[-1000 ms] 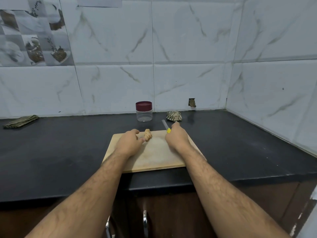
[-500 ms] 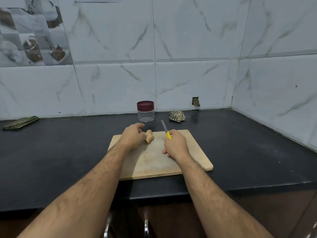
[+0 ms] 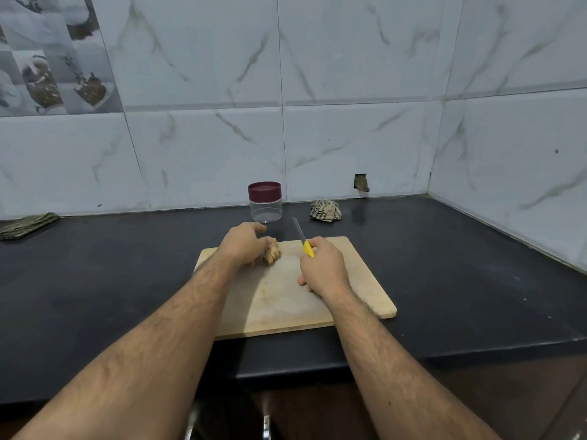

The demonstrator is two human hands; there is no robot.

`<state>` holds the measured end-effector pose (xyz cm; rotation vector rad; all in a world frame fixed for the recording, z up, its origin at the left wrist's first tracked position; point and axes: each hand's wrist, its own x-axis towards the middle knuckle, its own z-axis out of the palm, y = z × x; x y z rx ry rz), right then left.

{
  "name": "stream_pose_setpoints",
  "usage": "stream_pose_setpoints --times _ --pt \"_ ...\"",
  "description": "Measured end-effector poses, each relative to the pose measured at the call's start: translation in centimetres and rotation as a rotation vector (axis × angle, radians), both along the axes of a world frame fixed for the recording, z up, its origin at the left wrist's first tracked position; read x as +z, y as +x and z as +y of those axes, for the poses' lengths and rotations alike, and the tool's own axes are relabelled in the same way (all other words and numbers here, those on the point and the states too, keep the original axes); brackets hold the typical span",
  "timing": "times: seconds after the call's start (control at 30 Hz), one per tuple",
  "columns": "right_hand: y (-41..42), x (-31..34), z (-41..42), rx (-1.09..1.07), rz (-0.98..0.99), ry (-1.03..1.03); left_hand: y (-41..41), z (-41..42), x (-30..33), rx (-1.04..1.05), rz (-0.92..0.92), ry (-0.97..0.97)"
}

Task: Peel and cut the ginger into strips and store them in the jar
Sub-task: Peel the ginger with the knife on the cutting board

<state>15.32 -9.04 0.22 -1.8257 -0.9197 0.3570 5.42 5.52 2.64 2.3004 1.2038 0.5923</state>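
Ginger, a knobbly beige root [image 3: 271,253], sits on the pale wooden cutting board [image 3: 359,281], held by the left hand [image 3: 243,247], while the right hand [image 3: 324,269] at three o'clock grips the yellow-handled knife [image 3: 303,238].

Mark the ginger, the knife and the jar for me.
ginger [image 3: 272,254]: head view, on its bare right end beside the left hand.
knife [image 3: 299,230]: head view, mid-blade, above the yellow handle.
jar [image 3: 266,210]: head view, on the clear wall below the maroon lid.

Black countertop [image 3: 444,265]. Directly on it: wooden cutting board [image 3: 359,281] under both hands' fingers; lidded jar [image 3: 265,203] just beyond the left fingers; crumpled cloth [image 3: 325,210] beyond the right fingers; folded cloth [image 3: 25,223] far left.
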Motion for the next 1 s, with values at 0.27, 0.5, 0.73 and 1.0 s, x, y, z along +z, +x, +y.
stream_pose_setpoints --times 0.27,0.5,0.73,1.0 --pt "0.2 -0.2 0.3 -0.005 -0.007 0.01 0.4 -0.4 -0.6 0.006 -0.098 -0.134" --pt "0.0 0.0 0.1 -0.01 -0.004 0.018 0.3 -0.4 -0.8 0.03 -0.216 -0.251" --pt "-0.1 0.1 -0.1 -0.015 -0.012 0.013 -0.9 -1.7 -0.7 0.004 -0.228 -0.337" --pt "-0.5 0.0 -0.2 -0.04 -0.078 -0.002 -1.4 -2.9 -1.4 0.031 -0.315 -0.381"
